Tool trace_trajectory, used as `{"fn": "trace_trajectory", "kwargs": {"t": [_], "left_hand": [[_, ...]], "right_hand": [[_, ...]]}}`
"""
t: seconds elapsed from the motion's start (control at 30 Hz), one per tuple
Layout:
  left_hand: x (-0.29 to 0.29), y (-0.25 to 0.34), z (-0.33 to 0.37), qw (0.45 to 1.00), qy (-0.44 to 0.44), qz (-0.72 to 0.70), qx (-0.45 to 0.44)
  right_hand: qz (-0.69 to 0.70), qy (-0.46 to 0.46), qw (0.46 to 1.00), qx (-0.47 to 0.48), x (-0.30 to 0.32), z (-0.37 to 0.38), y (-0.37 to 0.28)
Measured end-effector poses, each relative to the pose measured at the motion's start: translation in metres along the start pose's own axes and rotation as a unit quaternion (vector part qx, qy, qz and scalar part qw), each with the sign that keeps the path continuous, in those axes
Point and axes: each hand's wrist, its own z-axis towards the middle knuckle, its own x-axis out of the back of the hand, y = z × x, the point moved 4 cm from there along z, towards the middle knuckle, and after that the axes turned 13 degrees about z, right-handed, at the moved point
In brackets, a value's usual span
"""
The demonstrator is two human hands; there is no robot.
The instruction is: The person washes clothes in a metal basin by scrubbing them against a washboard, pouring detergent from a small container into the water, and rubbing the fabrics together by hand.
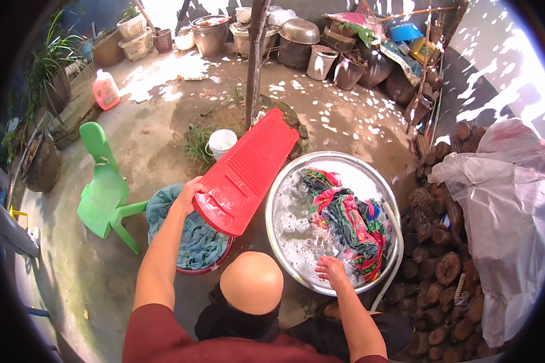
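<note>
My left hand [191, 196] grips the near left edge of a red plastic washboard [251, 172]. The board is raised and tilted, its ridged face up, between two washing vessels. Over the near side of a large metal basin [270, 224], my right hand [331, 271] is open with its fingers stretched out and nothing held. Foamy water fills this basin, and a bunched multicoloured patterned cloth [351, 221] lies partly in it. Below my left forearm, a wet blue-green cloth [201, 245] sits in a red tub [223, 257], whose far part the forearm and board partly cover.
A pale hose [397, 248] runs along the basin's right rim. Stacked logs [433, 272] and a plastic sheet [496, 206] stand to the right. At left is a green chair [106, 190]. Beyond the board are a white bucket [221, 143] and a wooden post [255, 66].
</note>
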Motion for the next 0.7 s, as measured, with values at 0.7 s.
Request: {"fn": "trace_trajectory", "kwargs": {"t": [0.7], "left_hand": [[0.053, -0.096, 0.008, 0.951, 0.169, 0.260, -0.006]], "right_hand": [[-0.071, 0.067, 0.994, 0.044, 0.057, 0.063, 0.011]]}}
